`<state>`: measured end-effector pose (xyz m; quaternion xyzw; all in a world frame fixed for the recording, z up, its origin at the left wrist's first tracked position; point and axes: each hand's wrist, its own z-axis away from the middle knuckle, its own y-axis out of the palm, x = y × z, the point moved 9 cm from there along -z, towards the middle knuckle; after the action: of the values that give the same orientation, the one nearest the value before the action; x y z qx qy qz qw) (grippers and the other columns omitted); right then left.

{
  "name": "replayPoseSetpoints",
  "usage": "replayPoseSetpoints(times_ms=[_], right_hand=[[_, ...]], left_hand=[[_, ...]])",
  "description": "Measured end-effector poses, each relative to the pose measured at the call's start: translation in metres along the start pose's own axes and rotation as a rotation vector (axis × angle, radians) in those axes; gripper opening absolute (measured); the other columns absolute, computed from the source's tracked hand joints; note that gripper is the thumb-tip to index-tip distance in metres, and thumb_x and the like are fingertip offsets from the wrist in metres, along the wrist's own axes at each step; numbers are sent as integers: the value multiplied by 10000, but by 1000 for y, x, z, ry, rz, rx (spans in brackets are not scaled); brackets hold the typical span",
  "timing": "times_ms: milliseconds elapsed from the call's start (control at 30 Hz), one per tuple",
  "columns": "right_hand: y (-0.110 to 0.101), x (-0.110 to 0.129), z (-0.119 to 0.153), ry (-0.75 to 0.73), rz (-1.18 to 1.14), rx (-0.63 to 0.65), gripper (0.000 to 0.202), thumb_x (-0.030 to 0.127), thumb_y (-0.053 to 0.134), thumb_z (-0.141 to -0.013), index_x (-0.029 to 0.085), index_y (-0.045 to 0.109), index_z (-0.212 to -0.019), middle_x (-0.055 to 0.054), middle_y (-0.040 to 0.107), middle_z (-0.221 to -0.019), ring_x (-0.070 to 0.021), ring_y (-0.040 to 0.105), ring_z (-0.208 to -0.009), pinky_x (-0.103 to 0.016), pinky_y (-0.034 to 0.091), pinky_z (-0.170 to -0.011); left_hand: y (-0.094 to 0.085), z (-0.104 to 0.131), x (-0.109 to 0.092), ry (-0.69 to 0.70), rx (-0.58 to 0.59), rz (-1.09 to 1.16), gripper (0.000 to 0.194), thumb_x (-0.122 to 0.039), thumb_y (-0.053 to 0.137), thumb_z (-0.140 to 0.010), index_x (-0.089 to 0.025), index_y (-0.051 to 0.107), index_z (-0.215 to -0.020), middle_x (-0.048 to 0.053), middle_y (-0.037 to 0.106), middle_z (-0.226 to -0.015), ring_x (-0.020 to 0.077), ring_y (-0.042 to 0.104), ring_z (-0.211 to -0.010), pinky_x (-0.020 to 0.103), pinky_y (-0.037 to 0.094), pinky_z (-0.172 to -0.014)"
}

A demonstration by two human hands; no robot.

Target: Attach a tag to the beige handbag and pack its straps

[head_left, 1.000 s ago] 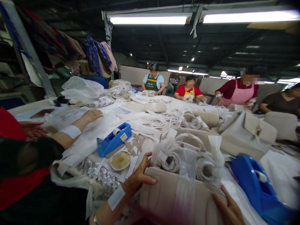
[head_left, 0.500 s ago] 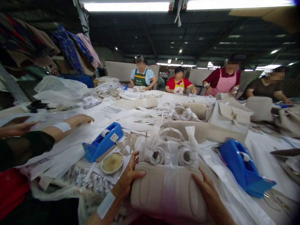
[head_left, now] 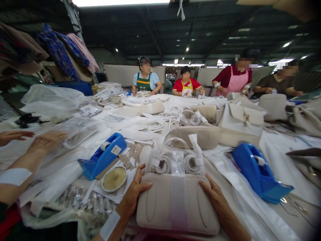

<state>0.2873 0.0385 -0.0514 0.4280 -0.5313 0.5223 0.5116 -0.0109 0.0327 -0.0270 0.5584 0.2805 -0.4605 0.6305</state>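
Across the long table lie pale bags, straps and wrapping — a blue tape dispenser sits at near left with a round dish just in front of it, and a second dispenser stands at near right. Farther off, a flat bag and a flap bag crowd the middle, and four people work along the far edge. At far left a co-worker's hand presses on clear plastic sheets. Closest to the camera lies a beige bag, its wrapped handles rolled up along its far edge and a clear strip running across its middle. The left hand clasps the bag's left end, thumb on top and fingers spread down the side; the right hand lies on the right end, fingers together and flat against it, thumb not seen. The bag thus sits between both hands, touching each. Foil packets and paper crowd the near left edge — the barest stretch of table is the white sheet to the bag's right, before the second dispenser.
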Motion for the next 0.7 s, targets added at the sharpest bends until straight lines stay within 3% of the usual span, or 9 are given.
replayPoseSetpoints(times_ms=[200,367,533,700], right_hand=[[-1,-2,0,31,34,-8,701,621,605,-811,203,534,-1369,-66,500,-1443,-305,415,-1356,-430,252,-1173],[-5,-11,-2,72,91,-33,806,675,590,-781,160,499,-1394,-91,415,-1502,-301,306,-1421,-426,158,-1202],[-9,-17,1,112,80,-77,839,685,598,-762,175,474,-1416,-71,409,-1507,-310,292,-1425,-425,183,-1199],[-8,-15,-4,125,83,-72,841,699,631,-704,187,540,-1365,-66,519,-1426,-327,314,-1413,-416,248,-1181]], left_hand=[[5,2,-5,28,-58,4,819,-252,745,-722,-249,284,-1400,119,611,-1226,276,660,-987,340,529,-807],[4,2,-2,36,-16,-10,781,-251,721,-766,-263,277,-1408,119,625,-1217,281,654,-1014,357,523,-831],[0,2,0,30,-21,7,811,-240,706,-777,-285,235,-1436,109,619,-1232,283,636,-1064,380,508,-885],[-2,0,-1,29,-34,-1,777,-265,719,-763,-290,294,-1414,100,609,-1261,281,614,-1114,375,483,-939]])
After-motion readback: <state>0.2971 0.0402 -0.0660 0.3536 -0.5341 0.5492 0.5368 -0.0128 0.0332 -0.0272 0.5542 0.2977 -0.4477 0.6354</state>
